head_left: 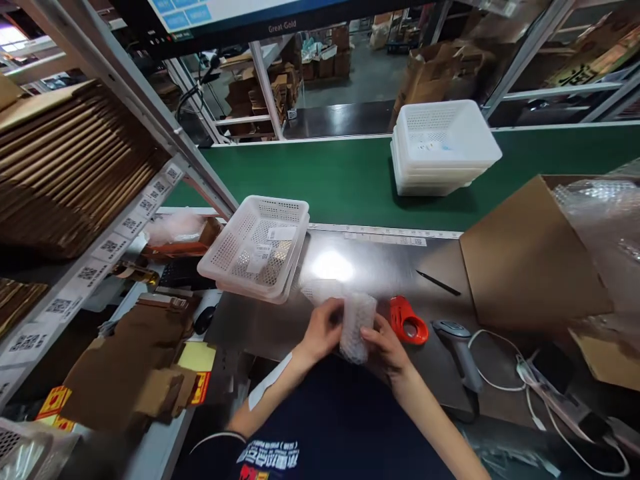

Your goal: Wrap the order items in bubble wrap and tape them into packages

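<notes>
Both my hands hold a small bundle wrapped in bubble wrap (356, 325) just above the near edge of the steel worktable (360, 267). My left hand (323, 328) grips its left side with fingers curled over the top. On the bundle's right side, my right hand (384, 343) presses the wrap with closed fingers. What is inside the wrap cannot be made out.
A red tape cutter (407, 321) and a barcode scanner (457, 340) with cable lie right of my hands, a black pen (439, 283) behind. White baskets (257, 245) sit tilted at left, another stack (443, 148) on the green conveyor (325, 177). Cardboard box (530, 260) at right.
</notes>
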Tool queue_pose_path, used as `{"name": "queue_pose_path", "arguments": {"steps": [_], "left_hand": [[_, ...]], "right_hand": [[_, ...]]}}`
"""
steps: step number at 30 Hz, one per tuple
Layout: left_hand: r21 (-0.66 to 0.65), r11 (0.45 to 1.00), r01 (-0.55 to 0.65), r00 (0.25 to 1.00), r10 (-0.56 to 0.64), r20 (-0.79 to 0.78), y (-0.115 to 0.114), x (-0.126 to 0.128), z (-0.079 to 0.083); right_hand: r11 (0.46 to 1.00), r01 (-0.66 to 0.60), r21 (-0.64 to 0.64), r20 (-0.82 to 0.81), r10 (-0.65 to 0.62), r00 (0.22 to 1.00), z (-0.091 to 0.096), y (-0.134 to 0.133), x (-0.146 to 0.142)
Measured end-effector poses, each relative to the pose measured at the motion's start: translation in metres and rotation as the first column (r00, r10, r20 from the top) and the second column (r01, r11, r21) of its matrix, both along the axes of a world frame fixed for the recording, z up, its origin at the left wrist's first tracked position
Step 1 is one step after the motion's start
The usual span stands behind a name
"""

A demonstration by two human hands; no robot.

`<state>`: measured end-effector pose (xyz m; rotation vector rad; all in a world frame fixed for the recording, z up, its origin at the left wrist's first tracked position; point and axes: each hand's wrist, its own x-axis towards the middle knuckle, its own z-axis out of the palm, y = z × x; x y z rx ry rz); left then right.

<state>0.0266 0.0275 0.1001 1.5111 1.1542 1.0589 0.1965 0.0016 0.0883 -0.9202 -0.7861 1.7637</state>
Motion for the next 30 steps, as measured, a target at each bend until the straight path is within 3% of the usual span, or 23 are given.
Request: {"name": "queue_pose_path", "arguments": {"steps": [1, 4, 6, 8, 11, 14, 18, 21, 24, 27, 30], "left_hand": [[-0.046, 0.999, -0.022, 0.999, 0.024, 0.048, 0.002, 0.003, -0.002], [-0.172, 0.952, -0.251, 0.945, 0.280, 0.171, 0.010, 0.004, -0.010], [-0.241, 0.915, -0.323, 0.897, 0.377, 0.231, 0.015, 0.002, -0.014], [-0.270, 0.916, -0.296, 0.903, 0.360, 0.232, 0.019, 0.002, -0.017], [-0.213, 0.939, -0.272, 0.942, 0.305, 0.142, 0.025, 0.005, -0.015], [-0.084, 0.953, -0.290, 0.955, 0.295, 0.043, 0.030, 0.009, -0.012], [0.071, 0.984, -0.164, 0.981, 0.170, -0.090, 0.029, 0.010, -0.015], [0.092, 0.989, -0.118, 0.984, 0.129, -0.122, 0.026, 0.014, -0.022], [0.064, 0.970, -0.233, 0.967, 0.238, -0.090, 0.030, 0.018, -0.023], [0.110, 0.945, -0.307, 0.945, 0.316, -0.079, 0.037, 0.019, -0.019], [0.252, 0.966, -0.066, 0.972, 0.119, -0.201, 0.042, 0.016, -0.017]], "right_hand": [[1.000, 0.020, -0.011, 0.003, -0.020, 1.000, 0.001, 0.005, -0.002], [0.980, 0.194, -0.033, 0.053, -0.192, 0.980, -0.005, 0.020, -0.002], [0.950, 0.312, 0.029, 0.170, -0.312, 0.935, -0.011, 0.024, 0.002], [0.919, 0.348, 0.184, 0.355, -0.393, 0.848, -0.015, 0.024, 0.005], [0.903, 0.208, 0.375, 0.607, -0.409, 0.681, -0.015, 0.022, 0.004], [0.932, 0.051, 0.359, 0.717, -0.311, 0.624, -0.015, 0.022, 0.003], [0.964, -0.037, 0.263, 0.759, -0.183, 0.625, -0.018, 0.030, 0.007], [0.955, 0.051, 0.293, 0.817, -0.278, 0.506, -0.017, 0.034, 0.006], [0.924, 0.081, 0.373, 0.850, -0.375, 0.369, -0.013, 0.031, -0.002], [0.928, 0.011, 0.373, 0.858, -0.349, 0.377, -0.008, 0.029, -0.007], [0.950, -0.069, 0.304, 0.839, -0.233, 0.492, -0.009, 0.034, 0.000]]}}
